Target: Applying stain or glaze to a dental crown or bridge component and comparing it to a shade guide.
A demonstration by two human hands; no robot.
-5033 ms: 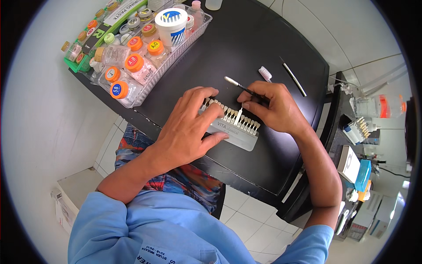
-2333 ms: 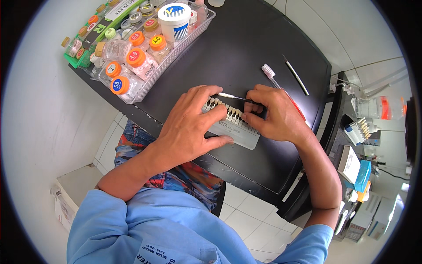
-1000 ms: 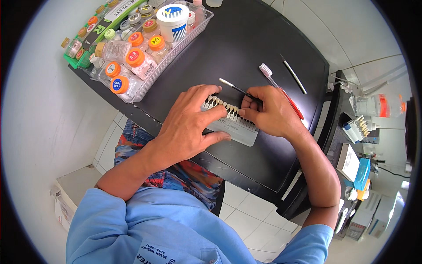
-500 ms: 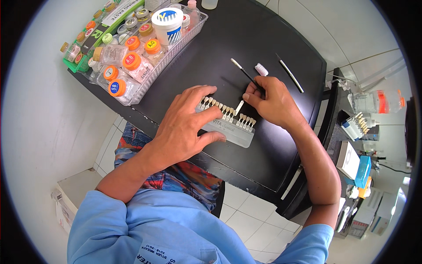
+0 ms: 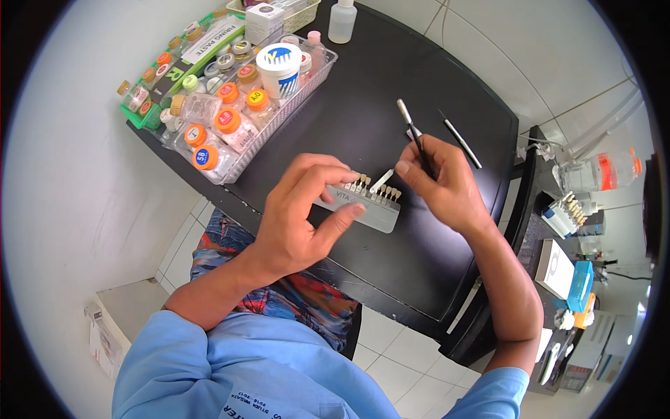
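Observation:
My left hand (image 5: 296,209) grips a tooth shade guide (image 5: 380,218), thumb across the grey base's front and fingers over the left part of its row. Small tooth-coloured tabs stand along its top edge; those under my fingers are hidden. One white shade tab (image 5: 381,182) leans out of line, its upper end by my right fingertips. Closed around a slim black-handled tool (image 5: 405,114), my right hand (image 5: 443,180) is just right of the guide. The tool's pale end points away from me. Whether my fingertips also pinch the tab, I cannot tell.
A thin pointed instrument (image 5: 462,142) lies on the black table (image 5: 377,70) beyond my right hand. At the far left stands a clear plastic basket (image 5: 269,124) of orange-capped jars. A squeeze bottle (image 5: 342,22) is at the back. The side counter holds another shade guide (image 5: 564,209).
My left thumb and fingers have closed further over the shade guide's front and top. The tool in my right hand has turned more upright. The stray tab leans lower, and the view has shifted slightly.

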